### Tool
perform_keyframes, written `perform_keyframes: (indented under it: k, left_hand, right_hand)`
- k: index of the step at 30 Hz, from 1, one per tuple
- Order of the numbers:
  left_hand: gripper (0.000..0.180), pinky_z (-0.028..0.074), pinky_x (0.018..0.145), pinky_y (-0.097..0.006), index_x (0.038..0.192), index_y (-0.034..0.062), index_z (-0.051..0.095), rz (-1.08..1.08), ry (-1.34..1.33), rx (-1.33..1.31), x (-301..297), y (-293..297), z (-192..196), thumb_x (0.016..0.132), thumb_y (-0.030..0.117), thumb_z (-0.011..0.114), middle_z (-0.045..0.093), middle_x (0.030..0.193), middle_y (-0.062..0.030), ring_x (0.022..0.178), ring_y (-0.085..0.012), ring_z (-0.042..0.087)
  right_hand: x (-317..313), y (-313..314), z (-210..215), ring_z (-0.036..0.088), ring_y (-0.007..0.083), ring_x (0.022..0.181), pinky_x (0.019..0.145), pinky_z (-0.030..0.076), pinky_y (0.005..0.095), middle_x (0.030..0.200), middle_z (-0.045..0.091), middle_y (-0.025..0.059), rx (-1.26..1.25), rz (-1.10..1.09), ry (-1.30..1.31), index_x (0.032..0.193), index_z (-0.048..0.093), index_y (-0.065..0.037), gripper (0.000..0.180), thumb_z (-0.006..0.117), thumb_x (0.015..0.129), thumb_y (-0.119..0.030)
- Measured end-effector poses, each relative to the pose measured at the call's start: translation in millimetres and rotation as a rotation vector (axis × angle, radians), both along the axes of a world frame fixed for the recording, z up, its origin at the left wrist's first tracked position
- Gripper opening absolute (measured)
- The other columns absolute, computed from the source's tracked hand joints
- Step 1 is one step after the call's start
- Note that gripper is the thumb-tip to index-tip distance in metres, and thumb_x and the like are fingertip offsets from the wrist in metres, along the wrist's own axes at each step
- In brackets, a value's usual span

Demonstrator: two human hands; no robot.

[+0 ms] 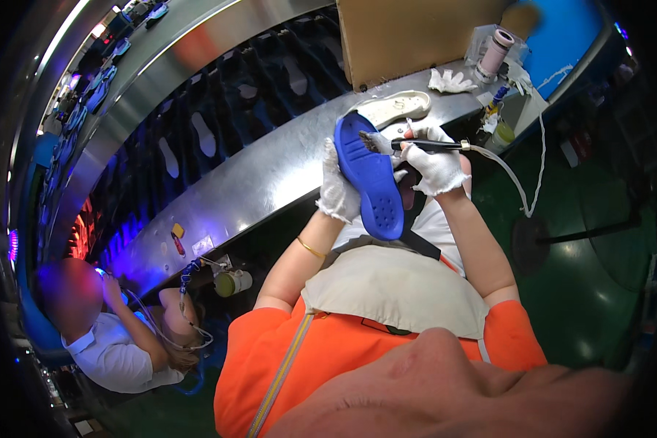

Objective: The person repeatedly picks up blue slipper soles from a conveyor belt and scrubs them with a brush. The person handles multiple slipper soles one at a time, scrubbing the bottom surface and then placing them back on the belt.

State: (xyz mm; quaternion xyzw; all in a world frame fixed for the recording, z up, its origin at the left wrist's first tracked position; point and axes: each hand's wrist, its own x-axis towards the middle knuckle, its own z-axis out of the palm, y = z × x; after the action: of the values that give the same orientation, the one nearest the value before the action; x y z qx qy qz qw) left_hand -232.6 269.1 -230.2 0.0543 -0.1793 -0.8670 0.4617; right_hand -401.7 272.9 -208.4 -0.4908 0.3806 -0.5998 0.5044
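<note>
Starting at the far left, a co-worker (117, 343) in a white shirt sits low beside the steel bench (255, 175), apart from the work observed. The gloved left hand (337, 191) has its grip closed round the edge of a blue sole (372, 179), held tilted with the tread face up toward the wearer, apparently so the surface stays open to the tool. The gloved right hand (434, 164) has its grip closed on a black brush (416, 144), bristles touching the sole's upper end; its tube (515, 186) trails right, clear of the work. A white sole (390, 108) lies on the bench just behind.
</note>
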Motion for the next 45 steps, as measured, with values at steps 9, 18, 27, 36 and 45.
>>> perform_keyframes:
  k: [9, 18, 27, 36, 45]
  left_hand:
    - [0.079, 0.035, 0.104, -0.041, 0.14, 0.0138, 0.029, 0.283, -0.349, -0.081, -23.5, -6.2, -13.9, 0.083, 0.065, 0.045, 0.041, 0.136, -0.0091, 0.123, -0.0243, 0.043]
    - [0.064, 0.045, 0.095, -0.038, 0.124, 0.0128, 0.047, 0.27, -0.352, 0.044, -31.7, -8.3, -12.2, 0.083, 0.063, 0.047, 0.056, 0.114, -0.0075, 0.104, -0.0224, 0.055]
    - [0.07, 0.05, 0.086, -0.039, 0.122, 0.007, 0.05, 0.207, -0.502, 0.235, -17.5, -25.2, -24.6, 0.084, 0.065, 0.039, 0.06, 0.109, -0.014, 0.093, -0.0258, 0.061]
    - [0.089, 0.047, 0.092, -0.039, 0.126, 0.0019, 0.045, -0.11, -0.466, -0.015, -3.0, 2.9, -9.9, 0.081, 0.075, 0.024, 0.058, 0.112, -0.0162, 0.103, -0.0269, 0.057]
    - [0.097, 0.049, 0.089, -0.036, 0.128, 0.0054, 0.043, -0.01, -0.459, -0.102, -5.1, -4.2, -11.5, 0.071, 0.083, 0.025, 0.057, 0.116, -0.0147, 0.101, -0.0241, 0.059]
  right_hand:
    - [28.0, -8.7, -5.8, 0.059, 0.0091, 0.078, 0.072, 0.049, 0.0232, 0.087, 0.062, 0.0052, -0.301, -0.127, 0.023, 0.095, 0.056, -0.002, 0.02, 0.066, 0.077, 0.003]
    - [-3.9, 3.2, -12.2, 0.06, 0.0106, 0.076, 0.074, 0.05, 0.025, 0.085, 0.061, 0.0072, -0.032, -0.058, -0.059, 0.092, 0.055, -0.001, 0.016, 0.06, 0.077, 0.005]
    - [-11.9, 21.0, -26.3, 0.06, 0.0112, 0.077, 0.071, 0.05, 0.0246, 0.084, 0.06, 0.0062, -0.032, 0.003, 0.005, 0.09, 0.057, 0.0, 0.018, 0.062, 0.074, 0.005]
    - [-16.0, 45.9, -35.6, 0.058, 0.0089, 0.078, 0.07, 0.049, 0.0218, 0.088, 0.063, 0.0072, 0.08, 0.114, -0.104, 0.09, 0.056, -0.002, 0.013, 0.06, 0.08, 0.005]
    - [-6.0, 38.2, -30.6, 0.059, 0.0086, 0.078, 0.073, 0.049, 0.0229, 0.087, 0.063, 0.0057, -0.001, 0.159, -0.142, 0.089, 0.059, -0.002, 0.011, 0.066, 0.08, -0.001]
